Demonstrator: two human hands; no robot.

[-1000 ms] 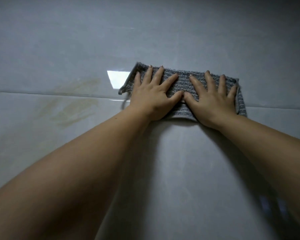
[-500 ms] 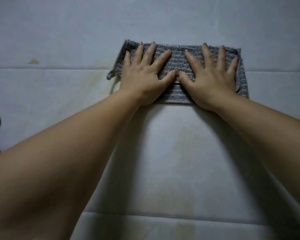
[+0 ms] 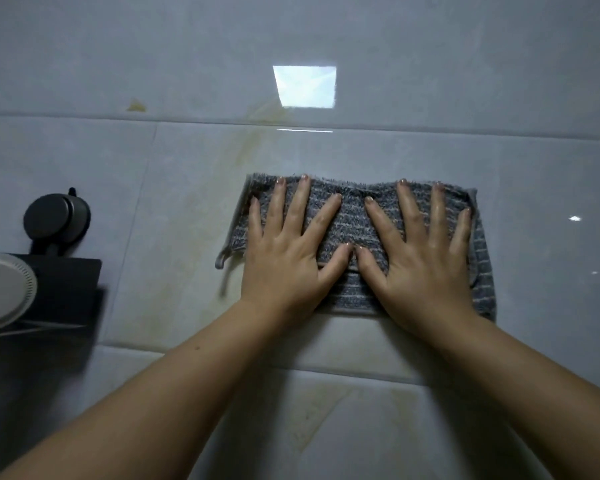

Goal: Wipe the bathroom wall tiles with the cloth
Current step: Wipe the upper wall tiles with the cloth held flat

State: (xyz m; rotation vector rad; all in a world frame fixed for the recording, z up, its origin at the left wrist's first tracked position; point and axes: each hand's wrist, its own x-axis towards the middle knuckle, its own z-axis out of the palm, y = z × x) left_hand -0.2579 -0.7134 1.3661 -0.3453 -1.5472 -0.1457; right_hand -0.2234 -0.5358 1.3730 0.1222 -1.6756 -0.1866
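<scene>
A grey striped cloth (image 3: 354, 216) lies flat against the pale glossy wall tiles (image 3: 174, 209), in the middle of the view. My left hand (image 3: 284, 251) presses on its left half with fingers spread. My right hand (image 3: 423, 258) presses on its right half the same way, and the two thumbs touch. Both palms hold the cloth to the wall. A small loop hangs from the cloth's lower left corner (image 3: 222, 261). Yellowish streaks (image 3: 243, 150) mark the tile above and to the left of the cloth.
A black round wall mount (image 3: 56, 216) with a dark shelf (image 3: 70, 289) sticks out at the left edge, with a white round object (image 3: 4, 292) on it. Grout lines run above and below the cloth. A bright light reflection (image 3: 305, 86) shows on the upper tile.
Both hands have slid the cloth down the wall, from across a grout line onto the tile below it. The black mount and shelf have come into view at the left.
</scene>
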